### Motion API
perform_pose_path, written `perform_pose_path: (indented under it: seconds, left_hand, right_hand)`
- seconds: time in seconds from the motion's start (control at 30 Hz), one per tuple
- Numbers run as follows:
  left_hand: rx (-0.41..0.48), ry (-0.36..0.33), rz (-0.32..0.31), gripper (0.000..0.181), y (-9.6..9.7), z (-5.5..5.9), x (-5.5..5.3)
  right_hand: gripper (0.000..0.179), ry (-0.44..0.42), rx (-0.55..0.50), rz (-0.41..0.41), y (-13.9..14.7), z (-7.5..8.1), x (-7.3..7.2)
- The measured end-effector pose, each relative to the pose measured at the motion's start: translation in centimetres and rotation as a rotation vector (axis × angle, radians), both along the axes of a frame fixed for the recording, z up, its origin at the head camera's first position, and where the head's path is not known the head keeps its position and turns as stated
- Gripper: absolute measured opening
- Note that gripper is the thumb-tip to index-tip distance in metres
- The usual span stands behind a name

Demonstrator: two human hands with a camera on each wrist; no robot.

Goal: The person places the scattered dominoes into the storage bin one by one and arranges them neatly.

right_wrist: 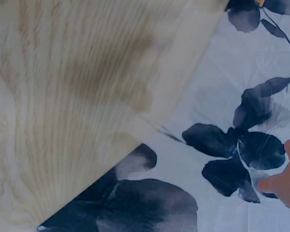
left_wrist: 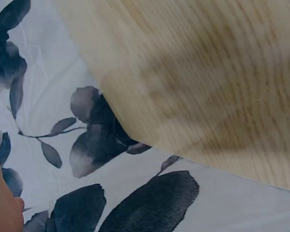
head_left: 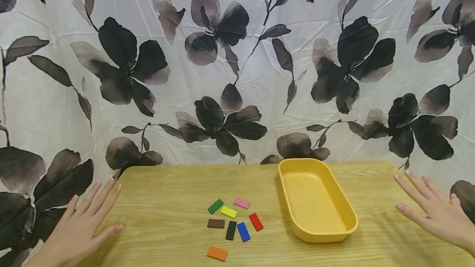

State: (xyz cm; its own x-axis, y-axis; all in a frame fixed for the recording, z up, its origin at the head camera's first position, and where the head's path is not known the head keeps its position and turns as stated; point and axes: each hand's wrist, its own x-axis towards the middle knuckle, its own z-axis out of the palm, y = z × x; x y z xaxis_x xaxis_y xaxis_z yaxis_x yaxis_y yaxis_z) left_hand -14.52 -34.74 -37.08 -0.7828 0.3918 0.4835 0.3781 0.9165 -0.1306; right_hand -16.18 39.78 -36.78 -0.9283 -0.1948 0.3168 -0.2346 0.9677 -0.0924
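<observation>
Several small flat rectangular blocks lie loose near the middle of the table: green (head_left: 215, 206), pink (head_left: 242, 203), yellow (head_left: 229, 211), brown (head_left: 216, 223), black (head_left: 231, 230), blue (head_left: 243, 232), red (head_left: 256, 221) and, closer to me, orange (head_left: 217, 253). To their right stands a yellow tray (head_left: 315, 236) with nothing in it. My left hand (head_left: 83, 221) is held over the table's left edge, fingers straight and spread, holding nothing. Over the right edge, my right hand (head_left: 436, 209) is likewise spread and holds nothing, nearest to the tray. Each wrist view catches only a bit of hand.
The wood-grain table (head_left: 163, 193) has rounded far corners. Behind it hangs a white cloth (head_left: 282, 135) with dark flower prints, which also shows past the table's edges in both wrist views. The tray's raised rim stands above the tabletop.
</observation>
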Motion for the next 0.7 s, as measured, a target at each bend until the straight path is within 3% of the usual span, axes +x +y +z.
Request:
perform_pose_path:
  seconds: [0.13, 0.2, 0.27, 0.37, 0.43, 0.57, 0.7]
  left_hand:
    - [0.039, -0.028, 0.004, 0.094, 0.9, 0.4, 0.0]
    - [0.106, -0.071, -0.001, 0.091, 1.9, 0.7, 0.0]
    - [0.210, -0.144, -0.001, 0.084, 3.2, 1.3, -0.1]
    - [0.457, -0.328, -0.018, 0.069, 5.4, 2.3, -0.5]
    - [0.650, -0.471, -0.026, 0.062, 6.9, 3.0, -0.7]
    - [1.016, -0.746, -0.090, 0.058, 9.7, 3.9, -1.5]
    - [1.252, -0.970, -0.176, 0.061, 12.6, 3.7, -3.0]
  right_hand:
    - [0.073, 0.020, -0.207, 0.129, -0.1, 0.0, -0.4]
    - [0.066, -0.012, -0.312, 0.161, -0.2, 0.3, -0.5]
    - [0.060, -0.079, -0.397, 0.144, -0.4, 0.7, -0.7]
    - [0.055, -0.211, -0.478, 0.069, -0.9, 1.6, -0.9]
    - [0.053, -0.292, -0.561, 0.065, -1.3, 2.1, -1.2]
    - [0.040, -0.423, -0.765, 0.159, -2.0, 2.3, -2.2]
    - [0.036, -0.543, -0.903, 0.262, -2.3, 1.7, -3.5]
